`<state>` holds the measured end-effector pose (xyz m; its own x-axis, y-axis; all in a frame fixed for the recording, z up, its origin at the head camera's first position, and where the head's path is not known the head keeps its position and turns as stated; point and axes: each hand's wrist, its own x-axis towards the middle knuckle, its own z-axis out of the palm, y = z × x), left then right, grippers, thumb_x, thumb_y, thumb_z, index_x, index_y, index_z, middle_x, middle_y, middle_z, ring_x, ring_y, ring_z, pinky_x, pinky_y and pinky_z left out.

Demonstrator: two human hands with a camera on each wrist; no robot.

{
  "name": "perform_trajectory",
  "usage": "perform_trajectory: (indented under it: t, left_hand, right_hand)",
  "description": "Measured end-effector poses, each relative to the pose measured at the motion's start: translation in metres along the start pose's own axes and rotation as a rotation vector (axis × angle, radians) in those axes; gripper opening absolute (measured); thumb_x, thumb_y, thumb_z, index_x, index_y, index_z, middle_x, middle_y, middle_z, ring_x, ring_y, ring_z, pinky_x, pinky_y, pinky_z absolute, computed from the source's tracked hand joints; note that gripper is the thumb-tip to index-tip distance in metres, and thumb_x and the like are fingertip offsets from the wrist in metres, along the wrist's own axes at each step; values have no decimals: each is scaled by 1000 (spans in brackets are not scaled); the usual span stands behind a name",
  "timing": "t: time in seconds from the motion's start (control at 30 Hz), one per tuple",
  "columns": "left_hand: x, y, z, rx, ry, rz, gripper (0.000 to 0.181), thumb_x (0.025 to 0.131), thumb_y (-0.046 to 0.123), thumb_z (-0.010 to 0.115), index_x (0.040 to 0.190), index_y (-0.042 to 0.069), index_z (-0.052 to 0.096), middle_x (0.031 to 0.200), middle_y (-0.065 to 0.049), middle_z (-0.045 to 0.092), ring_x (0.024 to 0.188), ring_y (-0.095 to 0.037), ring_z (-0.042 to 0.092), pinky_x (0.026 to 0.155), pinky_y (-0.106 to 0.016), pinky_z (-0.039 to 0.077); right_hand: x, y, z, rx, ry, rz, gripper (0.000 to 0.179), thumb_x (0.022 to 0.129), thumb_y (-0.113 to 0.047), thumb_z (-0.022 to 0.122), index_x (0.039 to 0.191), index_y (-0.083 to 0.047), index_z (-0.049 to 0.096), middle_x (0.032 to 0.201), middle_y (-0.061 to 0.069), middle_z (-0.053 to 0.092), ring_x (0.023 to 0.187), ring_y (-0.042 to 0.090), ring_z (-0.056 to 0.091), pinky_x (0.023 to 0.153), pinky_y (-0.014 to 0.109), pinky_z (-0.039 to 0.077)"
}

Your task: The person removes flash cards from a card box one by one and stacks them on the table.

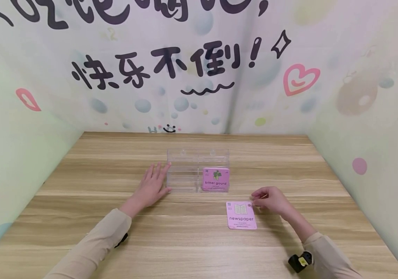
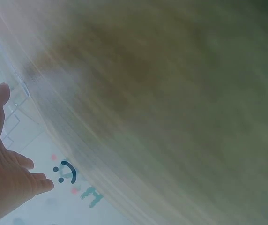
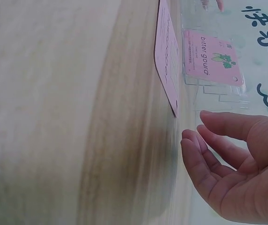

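Observation:
A clear plastic card holder (image 1: 183,169) with compartments stands near the middle of the table. In its lower right compartment a pink "bitter gourd" card (image 1: 216,179) stands upright. My left hand (image 1: 151,186) is at the holder's left side, fingers extended; its fingertips and thumb reach that edge. A pink "newspaper" card (image 1: 241,216) lies flat in front of the holder, to the right. Beside its upper right corner is my right hand (image 1: 272,199), fingers loosely bent. In the right wrist view a gap shows between the thumb and fingers, with nothing held and the newspaper card (image 3: 167,56) apart from them.
The wooden table (image 1: 171,244) meets a printed cloth backdrop (image 1: 199,108) at its far edge. Pale side walls (image 1: 376,155) flank it. A black wrist camera (image 1: 300,261) sits at the right sleeve.

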<state>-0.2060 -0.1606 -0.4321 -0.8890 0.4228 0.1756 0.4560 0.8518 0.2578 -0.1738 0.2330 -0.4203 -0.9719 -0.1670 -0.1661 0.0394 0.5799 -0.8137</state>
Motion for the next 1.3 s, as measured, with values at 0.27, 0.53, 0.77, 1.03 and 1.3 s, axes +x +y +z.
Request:
perform_trajectory:
  t: [0.27,0.53,0.77,1.03,1.3]
  left_hand:
    - [0,0,0,-2,-3,-4,78,89,34,56,146,12,6,144,-31,14,130,-51,13,103,-59,15]
    - [0,1,0,-10,-7,-7,78,89,34,56,146,12,6,144,-31,14,130,-50,12,104,-58,14]
    - [0,1,0,-9,-7,-6,79,89,34,56,146,11,6,144,-31,13,130,-51,12,104,-59,14]
    - [1,0,1,-5,-1,-1,79,89,35,56,146,12,6,144,-31,13,130,-51,12,104,-59,14]
    - [1,-1,1,-7,0,-2,79,89,36,56,146,12,6,144,-31,12,130,-51,12,104,-59,14]
  right_hand:
    - [1,-3,-3,-14,-11,-30,25,77,-1,65,99,11,62,81,8,61,69,15,58,59,25,51]
    - [7,-11,-2,-96,17,-111,24,77,-1,64,99,9,62,82,8,62,73,16,58,59,24,48]
    - [15,-20,3,-100,50,-127,28,77,-2,66,102,10,60,82,8,62,74,17,59,60,24,48]
    - [26,-28,8,-115,103,-167,32,77,-4,68,105,10,59,84,11,63,76,21,61,64,25,49]
    - [37,-35,11,-104,149,-208,37,75,-6,71,106,10,59,86,13,64,78,23,62,70,30,51]
